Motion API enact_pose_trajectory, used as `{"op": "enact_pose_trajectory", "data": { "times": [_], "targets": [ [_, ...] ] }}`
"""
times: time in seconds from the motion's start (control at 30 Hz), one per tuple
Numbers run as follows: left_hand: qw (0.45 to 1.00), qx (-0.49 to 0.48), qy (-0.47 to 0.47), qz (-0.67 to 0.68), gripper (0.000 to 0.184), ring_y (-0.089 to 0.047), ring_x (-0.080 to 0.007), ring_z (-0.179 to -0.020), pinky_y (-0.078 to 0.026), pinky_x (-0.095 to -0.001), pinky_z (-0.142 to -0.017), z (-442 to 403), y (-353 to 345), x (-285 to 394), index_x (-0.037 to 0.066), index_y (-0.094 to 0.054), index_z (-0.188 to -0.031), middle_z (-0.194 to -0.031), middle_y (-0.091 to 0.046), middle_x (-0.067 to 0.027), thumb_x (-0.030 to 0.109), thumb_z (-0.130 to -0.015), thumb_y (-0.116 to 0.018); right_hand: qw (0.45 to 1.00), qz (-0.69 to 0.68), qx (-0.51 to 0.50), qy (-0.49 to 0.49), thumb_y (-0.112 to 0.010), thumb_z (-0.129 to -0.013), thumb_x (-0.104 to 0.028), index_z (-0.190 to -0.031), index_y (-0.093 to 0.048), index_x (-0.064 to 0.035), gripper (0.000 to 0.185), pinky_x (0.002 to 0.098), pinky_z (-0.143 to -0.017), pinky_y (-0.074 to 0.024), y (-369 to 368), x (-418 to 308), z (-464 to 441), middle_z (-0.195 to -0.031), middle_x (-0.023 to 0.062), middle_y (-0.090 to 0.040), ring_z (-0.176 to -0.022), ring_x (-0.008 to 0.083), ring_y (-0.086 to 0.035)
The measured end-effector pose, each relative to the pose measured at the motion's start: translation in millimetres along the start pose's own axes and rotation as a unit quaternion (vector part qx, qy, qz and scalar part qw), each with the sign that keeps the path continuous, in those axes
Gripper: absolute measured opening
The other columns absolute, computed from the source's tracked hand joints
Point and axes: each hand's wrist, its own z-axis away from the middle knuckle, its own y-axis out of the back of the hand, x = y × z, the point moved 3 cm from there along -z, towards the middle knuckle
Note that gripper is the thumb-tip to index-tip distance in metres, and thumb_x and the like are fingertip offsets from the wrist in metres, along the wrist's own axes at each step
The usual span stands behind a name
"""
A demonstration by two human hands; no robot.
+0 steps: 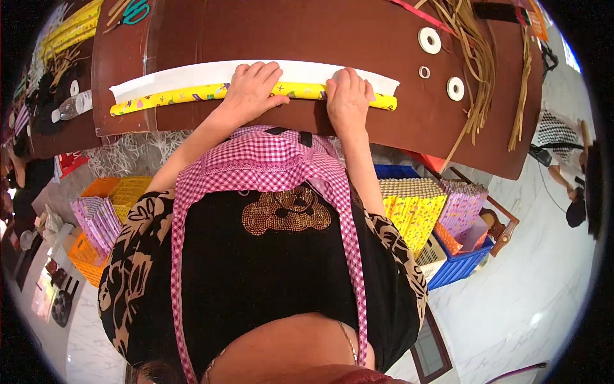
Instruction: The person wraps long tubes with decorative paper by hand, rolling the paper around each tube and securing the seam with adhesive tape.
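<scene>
A roll of yellow patterned wrapping paper [182, 96] lies across the brown table, its white underside [173, 77] spread out as a strip along the far edge. On the left part of the roll rests my left hand [254, 91], fingers stretched forward over the white strip and thumb out to the side. My right hand [348, 99] presses on the roll nearer its right end, fingers pointing forward over the paper. Both palms hide the paper beneath them.
White tape rolls [455, 89] and long tan paper strips [480, 77] lie on the table [307, 32] at right. Teal-handled scissors [135, 11] are at the far left, near a plastic bottle [71, 105]. Crates of yellow wrapped rolls [412, 211] stand below; another person [563, 163] is at right.
</scene>
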Motion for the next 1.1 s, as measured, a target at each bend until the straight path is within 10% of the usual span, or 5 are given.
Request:
{"op": "enact_pose_trajectory", "data": {
  "times": [0.53,0.8,1.1],
  "targets": [
    [1.000,-0.006,0.018,-0.010,0.064,-0.053,-0.0287,-0.115,-0.037,-0.0451,-0.097,2.6,0.5,0.2,0.006,-0.055,-0.125,-0.128,-0.056,-0.0100,0.045,-0.078,-0.073,0.979,0.130,0.036,-0.154,-0.055,-0.095,-0.026,-0.114,-0.063,-0.0058,0.030,0.0495,-0.100,-0.0371,32.7,100.8,10.8,-0.124,0.0129,-0.063,-0.114,0.0310,-0.058],
    [0.998,0.046,0.020,0.027,0.062,-0.059,-0.0294,-0.103,-0.045,-0.0443,-0.086,5.2,-11.2,-11.0,0.004,-0.062,-0.106,-0.112,-0.062,-0.0125,0.057,-0.076,-0.070,0.975,-0.086,-0.088,0.187,-0.070,-0.087,-0.023,-0.130,-0.057,-0.0066,0.048,0.0508,-0.104,-0.0350,4.4,-7.8,9.2,-0.127,0.0166,-0.058,-0.117,0.0349,-0.053],
    [0.977,0.194,-0.049,0.072,0.047,-0.055,-0.0248,-0.098,-0.040,-0.0390,-0.084,9.3,3.2,-18.0,0.006,-0.061,-0.096,-0.106,-0.058,-0.0084,0.049,-0.079,-0.070,0.962,-0.055,-0.115,0.241,-0.071,-0.084,-0.021,-0.125,-0.060,-0.0134,0.043,0.0495,-0.096,-0.0369,-14.8,-9.5,-11.6,-0.117,0.0111,-0.058,-0.107,0.0332,-0.053]
  ]
}}
